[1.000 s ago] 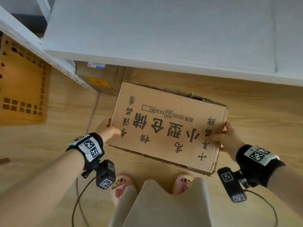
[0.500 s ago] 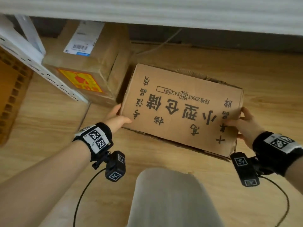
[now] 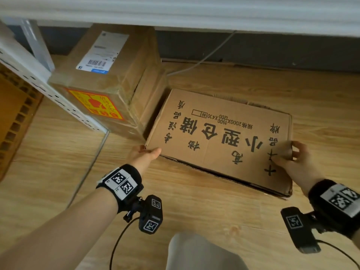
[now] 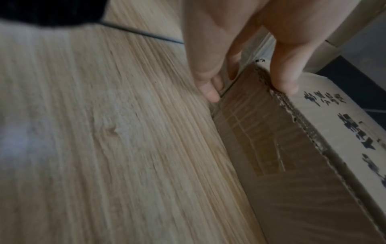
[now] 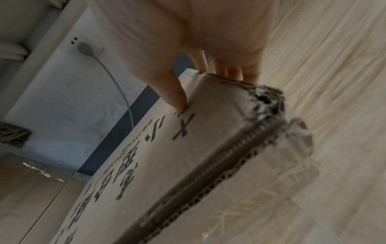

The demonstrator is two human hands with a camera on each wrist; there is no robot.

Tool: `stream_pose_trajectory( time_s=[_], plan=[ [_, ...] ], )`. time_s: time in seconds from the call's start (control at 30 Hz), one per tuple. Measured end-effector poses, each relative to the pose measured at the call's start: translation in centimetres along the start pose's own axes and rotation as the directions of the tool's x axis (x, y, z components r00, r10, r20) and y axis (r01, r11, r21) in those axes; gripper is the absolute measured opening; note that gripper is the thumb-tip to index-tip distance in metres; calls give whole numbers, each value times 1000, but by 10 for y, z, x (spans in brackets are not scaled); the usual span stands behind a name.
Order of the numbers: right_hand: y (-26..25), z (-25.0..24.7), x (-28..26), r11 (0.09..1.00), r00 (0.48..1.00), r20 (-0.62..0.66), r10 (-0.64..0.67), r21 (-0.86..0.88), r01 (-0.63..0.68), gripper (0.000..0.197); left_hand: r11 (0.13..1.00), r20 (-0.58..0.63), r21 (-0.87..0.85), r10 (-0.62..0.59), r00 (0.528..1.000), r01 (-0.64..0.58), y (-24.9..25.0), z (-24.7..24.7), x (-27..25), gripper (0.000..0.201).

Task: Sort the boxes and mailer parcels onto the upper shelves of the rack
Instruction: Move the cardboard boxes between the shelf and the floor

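A flat brown cardboard box (image 3: 220, 137) printed with large black characters lies low on the wooden floor beneath the rack's bottom shelf. My left hand (image 3: 148, 152) grips its near left corner. In the left wrist view the thumb lies on the top face and the fingers (image 4: 211, 92) reach down the side of the box (image 4: 292, 165). My right hand (image 3: 290, 154) grips the right edge. From the right wrist, the thumb presses the printed top of the box (image 5: 167, 165) and the fingers (image 5: 236, 74) curl round its end.
A taller taped box (image 3: 109, 78) with a shipping label and a yellow-red sticker stands just left of the flat box. A white perforated rack beam (image 3: 48, 94) slants at left, with a white shelf (image 3: 175, 10) overhead. A grey cable (image 3: 204, 57) runs along the dark skirting.
The box has gone down and forward, from above my feet to floor level under the shelf beside the taped box. Both hands kept their hold.
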State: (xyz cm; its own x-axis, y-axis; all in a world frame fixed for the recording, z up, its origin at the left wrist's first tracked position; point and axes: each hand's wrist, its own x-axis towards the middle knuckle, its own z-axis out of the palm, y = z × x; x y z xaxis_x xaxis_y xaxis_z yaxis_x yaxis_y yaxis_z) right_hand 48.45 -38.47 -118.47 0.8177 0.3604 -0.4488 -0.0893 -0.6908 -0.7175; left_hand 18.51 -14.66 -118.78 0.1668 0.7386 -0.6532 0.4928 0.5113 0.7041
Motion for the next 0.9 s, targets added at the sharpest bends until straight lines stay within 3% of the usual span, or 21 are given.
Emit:
stream_pose_trajectory(
  time_s=[0.1,0.27,0.7,0.9],
  plan=[
    [-12,2,14,998,999,0,-35,-48,35,72,998,24,-53,-46,999,47,8,1,13,29],
    [-40,10,39,976,997,-27,-78,-205,71,70,987,55,-121,-101,993,107,19,8,28,61],
    [-77,38,44,921,985,-56,-164,-366,132,63,988,-29,-139,-69,997,64,13,12,41,60],
    [-72,41,35,747,946,-54,-319,-629,216,47,992,-28,-109,-68,997,64,18,16,38,56]
  ],
)
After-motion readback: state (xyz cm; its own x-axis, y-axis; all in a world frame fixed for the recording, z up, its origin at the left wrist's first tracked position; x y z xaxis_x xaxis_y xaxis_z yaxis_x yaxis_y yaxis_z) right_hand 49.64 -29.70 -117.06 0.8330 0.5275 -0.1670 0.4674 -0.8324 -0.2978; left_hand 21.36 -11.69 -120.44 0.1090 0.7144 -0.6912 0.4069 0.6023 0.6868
